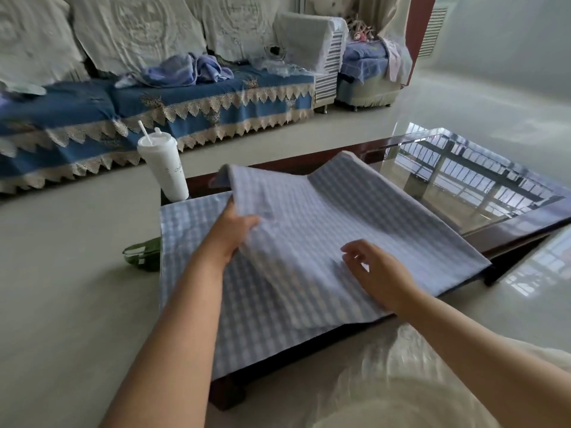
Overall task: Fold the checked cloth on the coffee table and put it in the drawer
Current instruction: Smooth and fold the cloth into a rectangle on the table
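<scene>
Living room, pale tiled floor; dark wooden coffee table [509,233] with a reflective glass top. Left hand [230,230] pinches the edge of the upper layer of the checked cloth [309,242], thumb over the fabric and fingers hidden beneath it, and holds that layer raised off the layer below. Right hand [375,273] hovers just above the raised layer, fingers loosely curled and spread, pinching nothing; contact with the fabric cannot be told. Cloth, blue and white, covers the near-left part of the table; its left edge hangs over the table's side. White lidded cup with a straw [163,168] stands at the far-left corner, just beyond the cloth. Green glass object [143,251] lies on the floor, left of the table. Sofa with a blue lace-trimmed cover [185,100] runs along the far side.
</scene>
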`<state>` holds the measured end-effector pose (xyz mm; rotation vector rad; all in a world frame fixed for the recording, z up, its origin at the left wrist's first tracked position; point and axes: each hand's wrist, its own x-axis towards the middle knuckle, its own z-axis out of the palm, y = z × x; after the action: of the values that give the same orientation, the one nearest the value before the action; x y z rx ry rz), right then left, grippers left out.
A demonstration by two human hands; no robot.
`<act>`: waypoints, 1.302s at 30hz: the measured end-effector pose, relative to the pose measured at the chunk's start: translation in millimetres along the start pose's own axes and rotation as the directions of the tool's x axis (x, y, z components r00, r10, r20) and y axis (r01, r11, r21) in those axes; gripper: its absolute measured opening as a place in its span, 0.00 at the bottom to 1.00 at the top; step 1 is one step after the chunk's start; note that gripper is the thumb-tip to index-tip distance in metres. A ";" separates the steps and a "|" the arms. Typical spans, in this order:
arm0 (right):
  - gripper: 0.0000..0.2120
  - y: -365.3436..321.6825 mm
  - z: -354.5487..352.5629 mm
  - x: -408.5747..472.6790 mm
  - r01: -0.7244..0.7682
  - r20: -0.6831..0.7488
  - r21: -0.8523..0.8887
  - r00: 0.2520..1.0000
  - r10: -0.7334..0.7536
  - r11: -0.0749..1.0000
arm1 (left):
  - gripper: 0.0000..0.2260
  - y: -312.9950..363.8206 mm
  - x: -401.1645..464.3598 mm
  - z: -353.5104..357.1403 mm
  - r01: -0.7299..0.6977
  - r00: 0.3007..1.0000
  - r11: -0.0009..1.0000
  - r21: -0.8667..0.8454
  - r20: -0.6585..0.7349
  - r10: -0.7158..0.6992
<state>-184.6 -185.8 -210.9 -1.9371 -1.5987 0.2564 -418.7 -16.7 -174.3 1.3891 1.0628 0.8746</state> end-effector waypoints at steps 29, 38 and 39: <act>0.39 -43.0 78.1 -33.0 0.360 0.621 -0.230 0.770 -0.149 0.904 | 0.05 -104.2 -19.5 -130.6 0.371 0.777 0.866 0.334 -0.622 -0.093; 0.41 -26.3 88.9 -49.6 0.518 0.628 -0.362 0.750 -0.208 0.775 | 0.06 -123.1 -21.2 -134.9 0.397 0.753 0.903 0.166 -0.621 -0.218; 0.40 -26.6 89.8 -50.5 0.520 0.619 -0.361 0.755 -0.219 0.774 | 0.06 -124.1 -21.0 -137.1 0.403 0.748 0.904 0.143 -0.620 -0.236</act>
<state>-264.9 -201.6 -278.9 -1.9310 -2.6505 0.2351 -568.8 4.1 -282.4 1.1014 1.9108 0.9486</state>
